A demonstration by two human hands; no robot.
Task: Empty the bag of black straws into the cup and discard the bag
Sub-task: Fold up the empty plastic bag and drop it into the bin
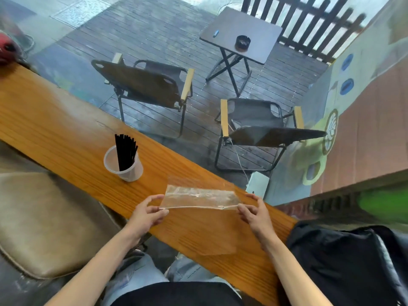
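The clear plastic bag is lying stretched out flat just above the wooden worktop, in the lower centre of the frame. The left hand is pinching the bag's left end, with thumb and fingers curled onto the near edge. The right hand is pinching the bag's right end in the same manner. Both hands are holding the bag taut between them, and the bag's near edge is showing as a pale straight line running from one hand to the other. The bag is appearing empty of straws.

The translucent cup is standing upright on the worktop, left of centre in the frame and well apart from the bag. The black straws are standing bunched inside the cup, leaning toward its right wall and projecting above the rim.

Beyond the worktop, in the upper half of the frame, two folding chairs are standing on a wet plank deck. A small folding table is standing at the upper right, carrying a dark ashtray. A tan cushioned seat is occupying the lower left, and a black fabric item is lying at the lower right.
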